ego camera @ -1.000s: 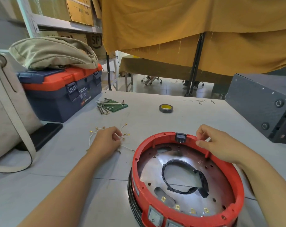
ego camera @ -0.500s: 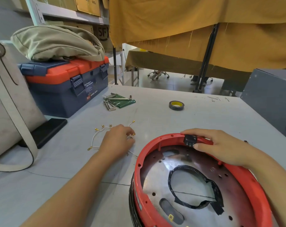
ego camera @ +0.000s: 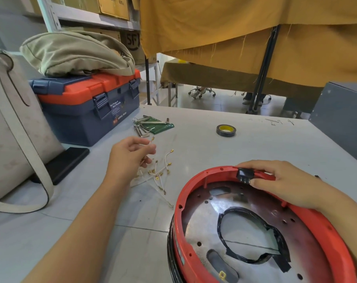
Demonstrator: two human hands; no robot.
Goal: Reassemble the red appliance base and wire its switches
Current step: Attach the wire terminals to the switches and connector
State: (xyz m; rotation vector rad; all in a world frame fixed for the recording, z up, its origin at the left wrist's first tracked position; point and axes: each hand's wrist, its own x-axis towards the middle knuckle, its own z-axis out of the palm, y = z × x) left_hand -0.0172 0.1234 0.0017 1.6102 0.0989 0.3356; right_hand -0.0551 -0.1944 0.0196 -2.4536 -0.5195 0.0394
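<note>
The red appliance base [ego camera: 194, 201] is lying open side up on the near right of the table [ego camera: 255, 144], its ring roughly flat with no long axis, its metal floor plate [ego camera: 204, 217] facing the camera. The black switch [ego camera: 244, 175] is sitting in the far rim, its terminals pointing inward over the plate. The right hand [ego camera: 283, 180] is curling round the rim there, forefinger and thumb gripping the switch. The left hand [ego camera: 130, 158] is hanging above the table, its fingers pinching the white leads [ego camera: 160, 170], whose brass-tipped ends are splaying downward and rightward toward the base; the lowest ones appear to be touching the table.

Risks, as judged: the bundle is tangling, so drawing one lead may be dragging others off or bending a terminal; a bare terminal is liable to touch the metal plate; the switch may be slipping out of its slot if pushed from inside without the right hand bracing it.
</note>
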